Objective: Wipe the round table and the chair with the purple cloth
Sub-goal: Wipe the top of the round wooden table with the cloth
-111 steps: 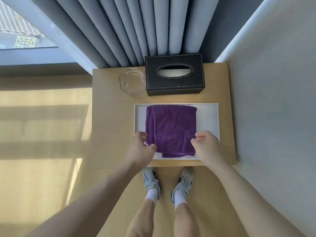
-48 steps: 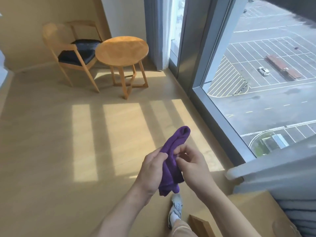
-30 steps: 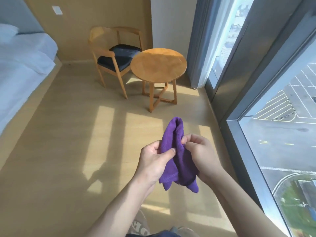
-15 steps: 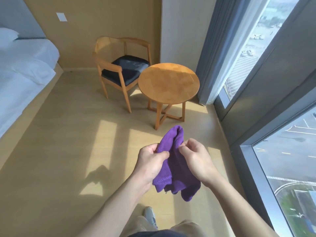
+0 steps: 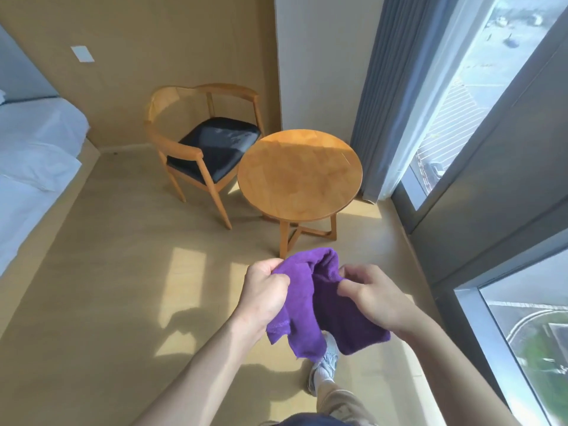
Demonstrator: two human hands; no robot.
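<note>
Both hands, left hand (image 5: pixel 266 298) and right hand (image 5: pixel 373 299), grip bunched purple cloth (image 5: pixel 310 305) (soft, light, floppy), best held by folded edges.

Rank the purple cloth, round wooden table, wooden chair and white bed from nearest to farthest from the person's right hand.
1. Purple cloth: gripped in the right hand.
2. Round wooden table: just ahead.
3. Wooden chair with dark seat: behind the table, to its left.
4. White bed: far left edge.
</note>
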